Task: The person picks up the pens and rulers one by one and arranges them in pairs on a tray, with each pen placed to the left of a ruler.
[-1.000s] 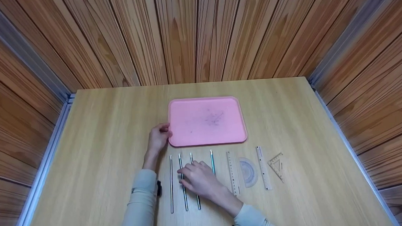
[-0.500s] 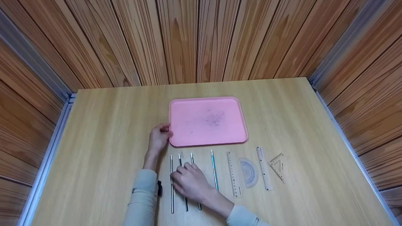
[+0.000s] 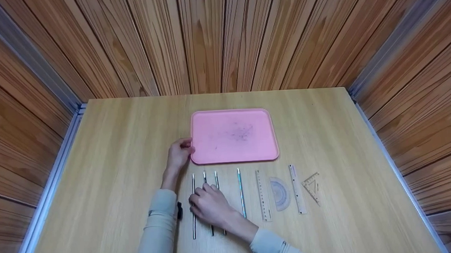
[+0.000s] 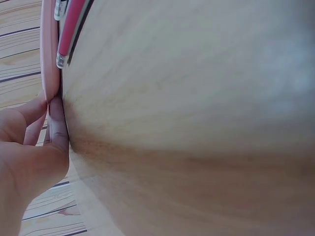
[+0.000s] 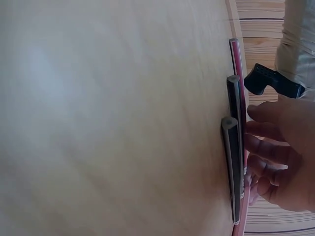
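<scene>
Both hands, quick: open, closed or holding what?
Left hand: closed, pinching the pink tray.
Right hand: over the pencils; whether it grips one cannot be told.

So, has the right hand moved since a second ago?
Yes: in the head view, the right hand has moved left, away from the protractor, toward the leftmost pencil.

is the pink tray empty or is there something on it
Empty: the head view shows only dark marks on the pink tray, while the pencils and rulers lie on the table.
</scene>
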A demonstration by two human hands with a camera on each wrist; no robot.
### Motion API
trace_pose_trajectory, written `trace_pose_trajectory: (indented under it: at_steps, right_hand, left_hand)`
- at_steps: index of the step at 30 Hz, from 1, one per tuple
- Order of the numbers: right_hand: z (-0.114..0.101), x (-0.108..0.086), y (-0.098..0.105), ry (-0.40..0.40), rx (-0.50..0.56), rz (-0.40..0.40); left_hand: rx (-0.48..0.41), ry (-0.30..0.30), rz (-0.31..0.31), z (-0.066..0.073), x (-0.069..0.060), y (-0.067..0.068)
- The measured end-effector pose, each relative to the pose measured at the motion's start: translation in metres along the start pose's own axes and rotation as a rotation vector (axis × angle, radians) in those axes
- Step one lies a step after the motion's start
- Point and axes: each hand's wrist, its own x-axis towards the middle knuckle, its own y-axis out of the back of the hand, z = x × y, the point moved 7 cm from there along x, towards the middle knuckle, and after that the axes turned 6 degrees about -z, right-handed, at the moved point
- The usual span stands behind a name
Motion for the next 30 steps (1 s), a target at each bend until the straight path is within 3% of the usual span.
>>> trace_pose_trajectory:
  at_steps: [13,19,30]
  right_hand:
    - [0.003,0.011,-0.007,-0.083,0.055,-0.097]
    - [0.005,0.013,-0.008,-0.143,0.138,-0.090]
    - [0.010,0.016,-0.010,-0.211,0.258,-0.110]
  left_hand:
    - [-0.012,0.013,-0.008,-0.002,0.002,0.000]
    - [0.006,-0.024,-0.004,0.000,0.003,0.000]
    - [-0.008,-0.015,-0.007,0.000,0.001,0.001]
